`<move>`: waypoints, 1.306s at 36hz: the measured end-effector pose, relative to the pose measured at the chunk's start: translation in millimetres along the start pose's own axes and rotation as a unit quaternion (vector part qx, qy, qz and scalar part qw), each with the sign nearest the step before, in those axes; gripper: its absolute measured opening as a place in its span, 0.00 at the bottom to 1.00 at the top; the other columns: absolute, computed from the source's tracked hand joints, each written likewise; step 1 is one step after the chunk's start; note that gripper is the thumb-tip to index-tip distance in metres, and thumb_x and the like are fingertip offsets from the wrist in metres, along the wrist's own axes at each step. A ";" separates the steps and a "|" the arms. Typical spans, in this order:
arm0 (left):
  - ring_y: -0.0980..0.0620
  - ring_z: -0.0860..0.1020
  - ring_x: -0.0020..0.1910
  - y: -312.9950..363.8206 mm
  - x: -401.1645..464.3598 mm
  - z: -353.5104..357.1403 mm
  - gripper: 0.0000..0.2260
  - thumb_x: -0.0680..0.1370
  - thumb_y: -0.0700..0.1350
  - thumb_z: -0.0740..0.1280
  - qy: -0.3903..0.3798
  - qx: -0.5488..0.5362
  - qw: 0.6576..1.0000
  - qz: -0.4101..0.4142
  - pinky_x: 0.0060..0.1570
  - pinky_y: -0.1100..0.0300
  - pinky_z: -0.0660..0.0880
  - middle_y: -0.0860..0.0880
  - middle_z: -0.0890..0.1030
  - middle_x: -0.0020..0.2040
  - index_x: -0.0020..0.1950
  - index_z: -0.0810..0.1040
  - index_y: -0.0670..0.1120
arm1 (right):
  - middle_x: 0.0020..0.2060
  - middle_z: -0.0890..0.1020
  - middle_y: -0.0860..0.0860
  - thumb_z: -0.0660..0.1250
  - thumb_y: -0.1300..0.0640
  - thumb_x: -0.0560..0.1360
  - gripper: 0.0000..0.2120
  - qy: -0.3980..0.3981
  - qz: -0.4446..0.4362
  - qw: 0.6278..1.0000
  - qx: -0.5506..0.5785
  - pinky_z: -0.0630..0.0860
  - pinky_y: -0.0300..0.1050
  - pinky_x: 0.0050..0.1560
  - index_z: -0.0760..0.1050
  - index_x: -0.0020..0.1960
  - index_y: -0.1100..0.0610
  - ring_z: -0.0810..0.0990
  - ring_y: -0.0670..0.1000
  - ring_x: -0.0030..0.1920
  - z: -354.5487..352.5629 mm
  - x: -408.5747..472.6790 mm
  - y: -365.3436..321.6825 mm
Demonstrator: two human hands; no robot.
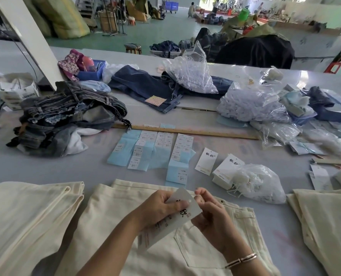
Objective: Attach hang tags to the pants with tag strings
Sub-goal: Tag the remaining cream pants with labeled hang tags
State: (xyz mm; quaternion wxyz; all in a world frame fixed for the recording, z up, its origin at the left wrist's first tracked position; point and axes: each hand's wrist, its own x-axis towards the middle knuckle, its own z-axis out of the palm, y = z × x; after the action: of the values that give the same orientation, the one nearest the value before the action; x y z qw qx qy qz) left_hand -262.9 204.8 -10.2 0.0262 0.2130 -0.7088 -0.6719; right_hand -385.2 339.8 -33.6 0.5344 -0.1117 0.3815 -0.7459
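A white rectangular paper hang tag with black brush lettering and a punched hole is held over cream cotton pants spread flat at the near edge, back pocket up. The tag's lower half is gripped by the left hand, thumb on top, fingers curled beneath. The right hand, a metal bangle on its wrist, is pinched at the tag's upper right corner beside the hole; whether a string is held there cannot be told. More folded cream pants are seen near left, another pile near right. Just beyond, right of centre, a clear plastic bag of white tag strings lies touching a stack of matching white hang tags. Mid-table: white size stickers on pale blue backing sheets, then a long wooden ruler. Far left a heap of washed denim garments; far centre dark blue jeans under a clear bag of white plastic fasteners.
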 end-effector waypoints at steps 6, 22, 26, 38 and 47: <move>0.61 0.78 0.32 7.3 -3.5 3.4 0.05 0.72 0.56 0.70 -0.029 0.003 0.999 0.015 0.33 0.70 0.71 0.57 0.82 0.34 0.37 0.83 0.60 | 0.27 0.66 0.50 0.69 0.65 0.62 0.11 -0.040 0.008 0.999 -0.029 0.60 0.37 0.25 0.79 0.44 0.57 0.58 0.45 0.23 9.0 -4.8 -4.1; 0.61 0.78 0.33 11.3 -7.0 6.3 0.06 0.69 0.60 0.71 -0.046 0.007 0.999 0.020 0.34 0.69 0.72 0.58 0.82 0.34 0.36 0.83 0.59 | 0.34 0.68 0.53 0.69 0.65 0.63 0.12 -0.021 0.005 0.999 -0.032 0.69 0.46 0.35 0.77 0.45 0.56 0.69 0.52 0.35 9.9 -5.4 -2.6; 0.61 0.78 0.33 11.3 -7.2 6.9 0.05 0.71 0.56 0.71 -0.041 -0.002 0.999 0.022 0.34 0.69 0.72 0.58 0.82 0.34 0.36 0.83 0.59 | 0.35 0.67 0.55 0.64 0.67 0.64 0.12 -0.021 0.005 0.999 -0.037 0.71 0.44 0.32 0.77 0.44 0.56 0.70 0.52 0.33 8.2 -7.3 -3.2; 0.61 0.79 0.32 9.4 -9.1 14.8 0.06 0.70 0.57 0.71 -0.046 0.002 0.999 0.001 0.33 0.69 0.72 0.57 0.82 0.33 0.35 0.83 0.57 | 0.35 0.67 0.56 0.68 0.65 0.61 0.11 -0.052 0.002 0.997 -0.066 0.65 0.48 0.36 0.75 0.42 0.56 0.67 0.54 0.36 13.1 -11.7 -8.0; 0.60 0.79 0.32 -1.2 -6.3 14.3 0.06 0.71 0.60 0.71 0.004 0.017 1.000 -0.014 0.33 0.67 0.72 0.56 0.83 0.34 0.37 0.83 0.60 | 0.38 0.76 0.48 0.58 0.61 0.70 0.15 -0.062 -0.107 0.927 -0.354 0.68 0.38 0.36 0.70 0.54 0.49 0.71 0.46 0.36 6.5 -25.6 -12.0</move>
State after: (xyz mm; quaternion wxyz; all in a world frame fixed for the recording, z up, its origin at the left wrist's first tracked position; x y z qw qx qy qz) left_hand -261.5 220.3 -11.2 0.0160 0.2256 -0.7169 -0.6594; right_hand -379.6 361.1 -14.8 0.3996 -0.3794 0.5727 -0.6069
